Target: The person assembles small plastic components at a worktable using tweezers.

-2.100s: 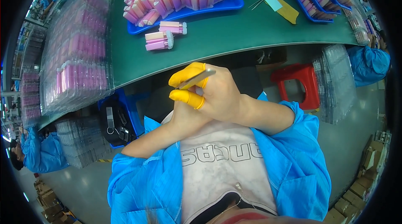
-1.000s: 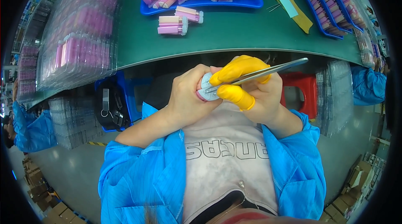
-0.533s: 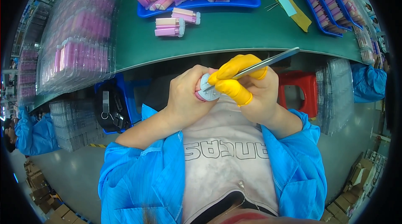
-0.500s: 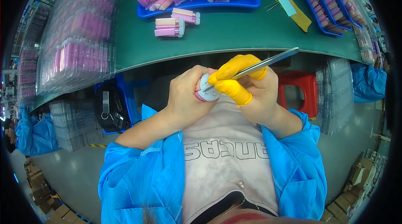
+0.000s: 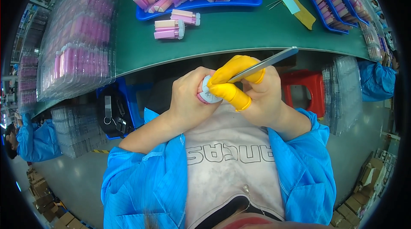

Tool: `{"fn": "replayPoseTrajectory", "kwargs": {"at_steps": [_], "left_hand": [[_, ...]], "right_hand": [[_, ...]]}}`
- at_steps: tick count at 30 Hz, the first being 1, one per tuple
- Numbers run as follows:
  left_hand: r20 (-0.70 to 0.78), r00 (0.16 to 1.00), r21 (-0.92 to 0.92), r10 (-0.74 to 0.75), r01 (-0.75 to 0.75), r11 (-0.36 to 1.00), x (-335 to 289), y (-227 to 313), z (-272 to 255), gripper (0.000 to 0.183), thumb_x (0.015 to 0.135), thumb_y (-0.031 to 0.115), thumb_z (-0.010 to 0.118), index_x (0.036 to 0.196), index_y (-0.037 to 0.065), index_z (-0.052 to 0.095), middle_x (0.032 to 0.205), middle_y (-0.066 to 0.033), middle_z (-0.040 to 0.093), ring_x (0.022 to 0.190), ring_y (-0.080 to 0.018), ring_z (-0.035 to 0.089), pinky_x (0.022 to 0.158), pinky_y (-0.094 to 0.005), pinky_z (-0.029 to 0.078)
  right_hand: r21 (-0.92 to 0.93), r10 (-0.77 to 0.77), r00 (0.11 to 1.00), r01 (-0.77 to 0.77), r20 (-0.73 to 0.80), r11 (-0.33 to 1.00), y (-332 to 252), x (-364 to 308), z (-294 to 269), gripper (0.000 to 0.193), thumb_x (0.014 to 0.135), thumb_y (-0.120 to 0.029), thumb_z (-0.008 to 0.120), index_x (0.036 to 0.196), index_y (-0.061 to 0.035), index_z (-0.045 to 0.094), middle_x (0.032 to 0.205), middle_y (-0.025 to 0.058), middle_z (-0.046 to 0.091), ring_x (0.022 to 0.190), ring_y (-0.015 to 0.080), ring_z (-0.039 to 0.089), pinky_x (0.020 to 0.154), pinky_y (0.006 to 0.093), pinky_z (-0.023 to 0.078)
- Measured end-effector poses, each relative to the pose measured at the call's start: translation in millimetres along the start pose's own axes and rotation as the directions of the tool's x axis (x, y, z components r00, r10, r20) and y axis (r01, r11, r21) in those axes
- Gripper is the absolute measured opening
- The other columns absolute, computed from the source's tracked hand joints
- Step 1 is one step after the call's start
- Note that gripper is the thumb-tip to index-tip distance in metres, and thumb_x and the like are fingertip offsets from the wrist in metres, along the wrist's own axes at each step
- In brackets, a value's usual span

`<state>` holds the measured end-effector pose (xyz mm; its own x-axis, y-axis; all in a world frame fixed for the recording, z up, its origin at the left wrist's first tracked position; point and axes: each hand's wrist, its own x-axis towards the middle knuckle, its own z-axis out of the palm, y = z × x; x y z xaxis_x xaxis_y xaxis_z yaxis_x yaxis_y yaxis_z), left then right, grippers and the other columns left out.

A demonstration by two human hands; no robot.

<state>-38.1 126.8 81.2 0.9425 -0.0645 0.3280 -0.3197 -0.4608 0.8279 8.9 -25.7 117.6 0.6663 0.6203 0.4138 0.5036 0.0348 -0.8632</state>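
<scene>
My left hand (image 5: pixel 185 91) is wrapped round a pink cylindrical piece with a pale blue-grey round cap (image 5: pixel 205 95), which faces up out of the fist. Yellow rubber cots cover the thumb and forefinger of my right hand (image 5: pixel 262 90). Between them my right hand pinches metal tweezers (image 5: pixel 274 59), whose back end points up and right. The covered fingertips are over the cap and hide the tweezer points. Two similar pink-and-cream pieces with pale caps (image 5: pixel 168 29) lie on the green table (image 5: pixel 231 34) beyond my hands.
A blue tray (image 5: pixel 205 7) packed with pink pieces stands at the table's back. Clear plastic trays of pink pieces (image 5: pixel 81 60) are stacked at left. Blue trays (image 5: pixel 336 28) stand far right, near a yellow strip (image 5: pixel 306 18). A red stool (image 5: pixel 314 94) is below the edge.
My right hand has moved slightly left with the tweezers, and its fingertips now cover more of the cap. My left hand keeps its grip. The view has shifted slightly.
</scene>
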Motion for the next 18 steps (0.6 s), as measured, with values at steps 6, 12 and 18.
{"fn": "replayPoseTrajectory", "kwargs": {"at_steps": [6, 12, 18], "left_hand": [[-0.042, 0.997, 0.014, 0.058, -0.057, 0.998, 0.9, -3.8, 2.2, 0.035, 0.056, 0.008, 0.075, 0.085, 0.005, 0.055, 0.075, -0.0097, 0.059, 0.068, -0.0248, 0.060, 0.059, -0.0288, 0.047], [-0.012, 0.998, -0.029, 0.064, -0.064, 0.998, 2.5, 0.0, -1.3, 0.030, 0.057, 0.005, 0.071, 0.081, 0.004, 0.055, 0.071, -0.0103, 0.057, 0.064, -0.0256, 0.059, 0.056, -0.0296, 0.045], [0.005, 0.999, -0.042, 0.051, -0.051, 0.998, 4.2, 0.0, -1.3, 0.029, 0.057, 0.006, 0.072, 0.081, 0.004, 0.055, 0.071, -0.0102, 0.056, 0.064, -0.0254, 0.058, 0.055, -0.0292, 0.045]], "right_hand": [[0.110, 0.013, 0.999, -0.018, 0.044, 0.994, -6.2, 6.2, -2.5, 0.023, 0.074, -0.003, 0.067, 0.094, 0.0036, 0.056, 0.086, 0.0112, 0.059, 0.082, 0.0186, 0.060, 0.074, 0.0268, 0.049], [0.519, 0.090, 0.989, -0.015, -0.120, 0.855, 5.5, 4.9, 1.6, 0.021, 0.077, -0.004, 0.064, 0.096, 0.0043, 0.056, 0.092, 0.0094, 0.058, 0.083, 0.0165, 0.059, 0.078, 0.0267, 0.048], [0.445, 0.054, 0.996, -0.020, -0.065, 0.895, 7.2, 5.2, -2.2, 0.022, 0.077, -0.005, 0.064, 0.095, 0.0047, 0.057, 0.091, 0.0097, 0.058, 0.083, 0.0165, 0.060, 0.076, 0.0262, 0.049]]}}
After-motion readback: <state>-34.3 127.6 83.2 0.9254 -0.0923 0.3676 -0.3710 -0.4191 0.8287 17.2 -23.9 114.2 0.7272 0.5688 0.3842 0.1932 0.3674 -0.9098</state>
